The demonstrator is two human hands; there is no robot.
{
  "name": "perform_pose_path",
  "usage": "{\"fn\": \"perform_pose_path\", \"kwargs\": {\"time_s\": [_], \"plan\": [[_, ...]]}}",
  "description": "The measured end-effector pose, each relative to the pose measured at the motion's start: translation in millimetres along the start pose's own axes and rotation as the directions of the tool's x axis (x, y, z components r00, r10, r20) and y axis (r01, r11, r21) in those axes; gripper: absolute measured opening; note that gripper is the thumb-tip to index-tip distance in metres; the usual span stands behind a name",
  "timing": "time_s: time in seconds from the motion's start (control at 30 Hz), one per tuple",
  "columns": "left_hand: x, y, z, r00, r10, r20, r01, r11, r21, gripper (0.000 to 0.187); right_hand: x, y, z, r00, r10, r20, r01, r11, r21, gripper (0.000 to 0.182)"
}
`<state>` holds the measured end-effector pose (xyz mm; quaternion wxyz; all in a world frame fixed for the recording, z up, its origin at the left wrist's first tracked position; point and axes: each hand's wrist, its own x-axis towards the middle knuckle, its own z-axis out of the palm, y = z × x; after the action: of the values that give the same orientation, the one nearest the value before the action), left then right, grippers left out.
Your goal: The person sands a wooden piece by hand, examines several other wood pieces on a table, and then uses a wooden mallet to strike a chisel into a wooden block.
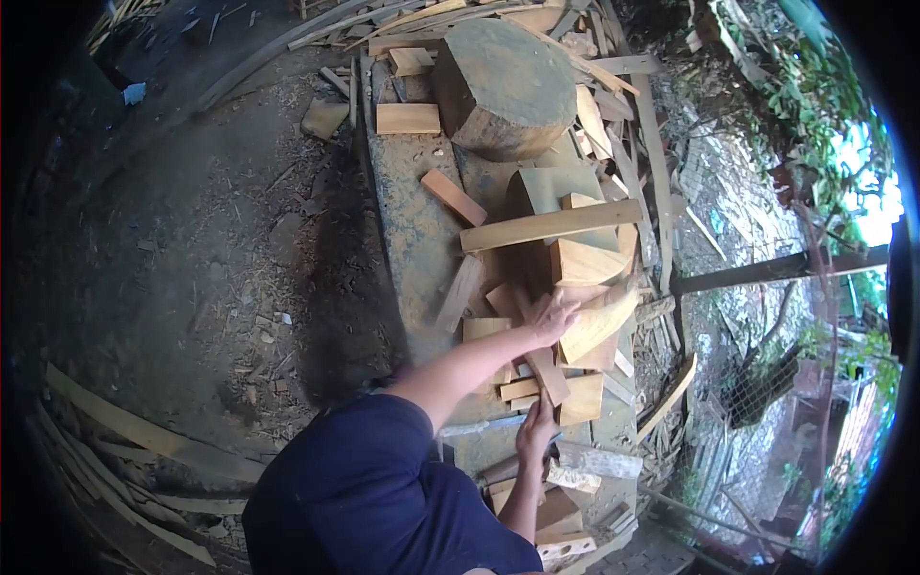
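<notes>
My left hand (554, 320) reaches over the bench with fingers stretched out. It lies against a pale, curved wood offcut (599, 321). Nearer my body, my right hand (537, 429) is closed around the lower end of a narrow brown wood block (547, 374). The block slants up toward my left hand; its upper end is partly covered by that hand and forearm. Several cut wood pieces surround both hands, among them a light square block (582, 400) just right of the brown one. A small blue thing shows beside my right hand, too small to name.
A big stump (508, 86) stands at the bench's far end. A long wood strip (551, 226) lies across a stack of blocks. Loose offcuts (453, 197) are spread over the worktable (407, 249). Wire mesh (762, 388) stands at right; curved boards (144, 426) lie at left.
</notes>
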<state>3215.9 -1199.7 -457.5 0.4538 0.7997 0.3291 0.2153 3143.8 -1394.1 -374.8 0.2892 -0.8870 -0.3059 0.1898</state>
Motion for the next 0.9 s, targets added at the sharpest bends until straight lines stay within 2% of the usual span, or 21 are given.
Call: {"fn": "perform_pose_path", "kwargs": {"time_s": [0.07,0.13,0.2,0.27,0.3,0.33,0.37,0.4,0.43,0.47,0.5,0.53,0.6,0.63,0.7,0.83,0.9], "plan": [[-21.1,-12.3,-26.5,0.982,0.167,-0.093,-0.163,0.985,0.055,0.031,-57.5,38.7,21.1,0.999,-0.040,-0.030,0.036,0.992,-0.119,0.036],[-63.4,-40.6,-66.9,0.927,0.329,-0.180,-0.320,0.944,0.077,0.030,-105.6,41.8,26.7,0.999,0.044,-0.007,-0.044,0.993,-0.114,0.036],[-116.2,-93.7,-99.7,0.943,0.302,-0.136,-0.282,0.947,0.153,0.030,-156.1,49.0,36.3,0.991,0.131,0.020,-0.128,0.986,-0.105,0.035],[-176.9,-145.4,-148.2,0.965,0.239,-0.103,-0.198,0.930,0.309,0.028,-197.7,65.2,54.8,0.991,0.135,-0.022,-0.136,0.985,-0.102,0.033],[-212.2,-173.8,-168.1,0.972,0.185,-0.147,-0.114,0.912,0.393,0.025,-217.4,67.9,63.4,0.988,0.143,-0.062,-0.149,0.982,-0.114,0.032],[-244.2,-203.2,-189.5,0.988,0.067,-0.141,-0.003,0.912,0.410,0.019,-235.3,70.3,75.0,0.974,0.211,-0.087,-0.218,0.973,-0.082,0.030],[-274.5,-223.9,-214.7,0.989,-0.115,-0.098,0.147,0.881,0.449,0.015,-250.9,75.4,87.1,0.957,0.280,-0.076,-0.286,0.954,-0.092,0.029],[-305.0,-242.4,-237.7,0.970,-0.227,-0.085,0.236,0.807,0.541,0.015,-267.6,80.0,98.7,0.936,0.347,-0.059,-0.352,0.929,-0.110,0.029],[-333.8,-269.2,-253.4,0.945,-0.299,-0.133,0.318,0.744,0.588,0.018,-282.4,78.3,110.2,0.940,0.326,-0.098,-0.334,0.940,-0.070,0.031],[-360.1,-294.7,-270.9,0.918,-0.367,-0.153,0.387,0.737,0.554,0.016,-295.2,77.6,122.8,0.937,0.339,-0.085,-0.345,0.936,-0.071,0.031],[-381.4,-319.2,-286.9,0.853,-0.509,-0.113,0.501,0.740,0.449,0.011,-305.2,77.8,134.6,0.930,0.364,-0.053,-0.367,0.928,-0.068,0.032],[-395.8,-335.9,-308.0,0.808,-0.587,-0.051,0.542,0.707,0.454,0.010,-313.7,74.1,141.8,0.922,0.387,-0.025,-0.388,0.920,-0.064,0.033],[-411.9,-350.8,-333.2,0.675,-0.732,-0.095,0.691,0.582,0.429,0.017,-322.3,58.2,152.8,0.914,0.404,-0.018,-0.405,0.913,-0.048,0.034],[-412.7,-366.9,-342.2,0.679,-0.729,-0.090,0.686,0.585,0.434,0.017,-324.0,58.4,159.8,0.910,0.409,0.066,-0.404,0.911,-0.081,0.033],[-405.6,-425.0,-343.6,0.555,-0.832,0.016,0.649,0.445,0.617,0.023,-321.0,52.3,170.9,0.887,0.428,0.172,-0.411,0.903,-0.124,0.032],[-346.6,-414.6,-361.5,0.617,-0.773,0.145,0.526,0.543,0.655,0.031,-294.3,31.6,183.6,0.884,0.411,0.222,-0.392,0.912,-0.126,0.033],[-310.7,-410.2,-362.4,0.663,-0.747,0.056,0.690,0.638,0.341,0.032,-272.4,11.7,188.5,0.889,0.414,0.198,-0.402,0.910,-0.097,0.033]]}}
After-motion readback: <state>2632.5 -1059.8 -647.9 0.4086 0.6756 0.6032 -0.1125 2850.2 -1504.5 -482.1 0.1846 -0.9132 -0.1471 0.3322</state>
